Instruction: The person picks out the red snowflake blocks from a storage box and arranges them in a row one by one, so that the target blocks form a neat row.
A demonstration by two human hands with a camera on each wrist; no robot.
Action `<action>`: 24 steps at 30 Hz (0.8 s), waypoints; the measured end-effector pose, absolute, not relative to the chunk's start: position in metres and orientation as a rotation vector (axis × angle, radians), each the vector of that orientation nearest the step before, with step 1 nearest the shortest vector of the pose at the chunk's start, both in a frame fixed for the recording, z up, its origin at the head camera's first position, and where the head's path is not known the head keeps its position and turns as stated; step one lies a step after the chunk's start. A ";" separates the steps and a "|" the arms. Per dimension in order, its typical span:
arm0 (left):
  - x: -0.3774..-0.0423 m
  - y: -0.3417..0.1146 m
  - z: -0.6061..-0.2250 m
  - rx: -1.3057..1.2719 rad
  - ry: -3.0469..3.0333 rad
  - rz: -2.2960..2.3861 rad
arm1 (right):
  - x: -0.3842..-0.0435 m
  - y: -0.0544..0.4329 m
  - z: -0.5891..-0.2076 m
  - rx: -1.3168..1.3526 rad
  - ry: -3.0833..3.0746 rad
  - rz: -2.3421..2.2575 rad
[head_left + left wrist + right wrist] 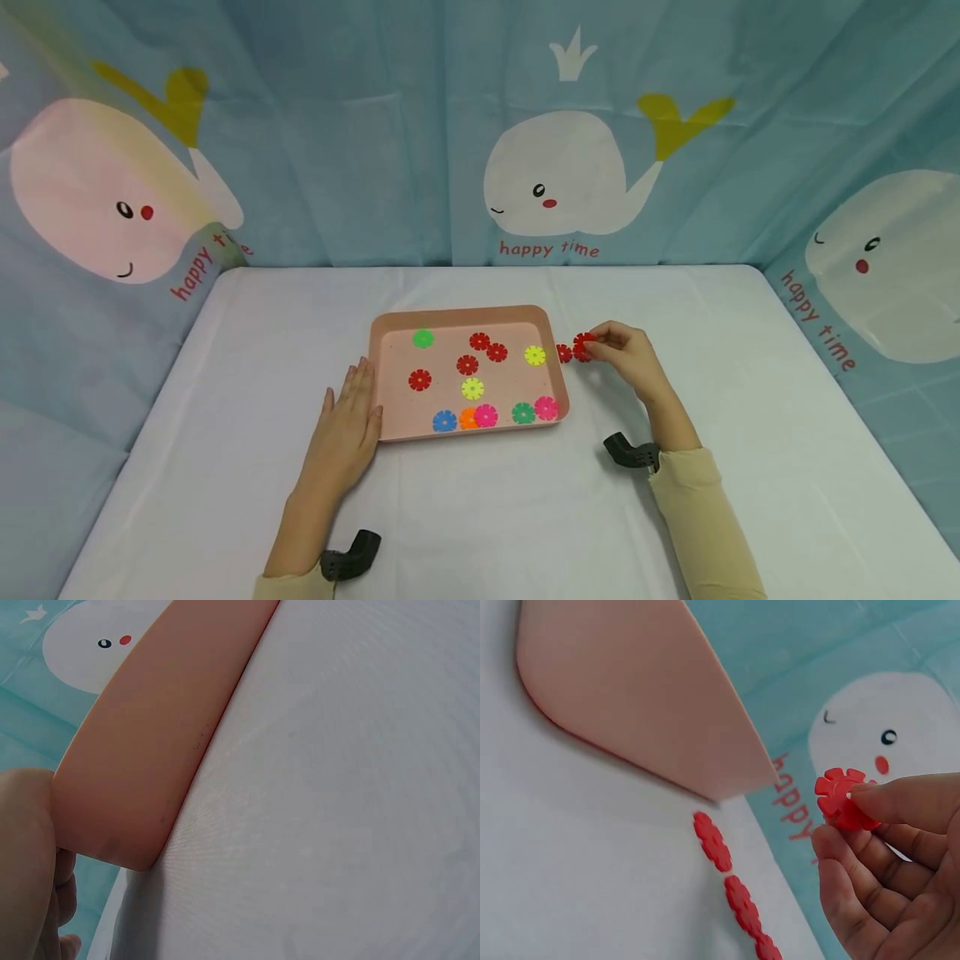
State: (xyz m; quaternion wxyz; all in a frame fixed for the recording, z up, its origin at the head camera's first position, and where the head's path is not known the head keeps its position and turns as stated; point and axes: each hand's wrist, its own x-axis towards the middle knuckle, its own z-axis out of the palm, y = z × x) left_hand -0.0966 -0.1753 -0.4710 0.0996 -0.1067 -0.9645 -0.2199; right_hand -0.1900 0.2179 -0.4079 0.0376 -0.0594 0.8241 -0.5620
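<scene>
Between thumb and fingertips, my right hand (628, 360) pinches a red notched plastic disc (838, 796), raised off the table just right of the tray. Below it, several more red discs (741, 904) lie in a row on the cloth, beside the tray's right wall. My left hand (341, 435) lies along the left side of the pink tray (461, 318), fingers extended and touching its edge. Inside the tray are scattered red discs (467, 365), two yellow ones (472, 388) and a light green one (423, 338).
Along the tray's near wall lie a blue disc (444, 421), an orange disc (468, 418), a dark green disc (523, 413) and two pink discs (547, 407). A white cloth (480, 508) covers the table. Blue whale-print curtains (405, 167) hang behind and at both sides.
</scene>
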 end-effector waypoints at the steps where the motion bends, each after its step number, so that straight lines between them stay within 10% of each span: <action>1: -0.097 -0.176 -0.471 -0.316 -2.850 -0.652 | -0.193 0.222 -0.412 -0.181 2.532 -1.733; 24: -0.098 -0.176 -0.472 -0.320 -2.848 -0.659 | -0.209 0.281 -0.449 0.025 2.532 -1.922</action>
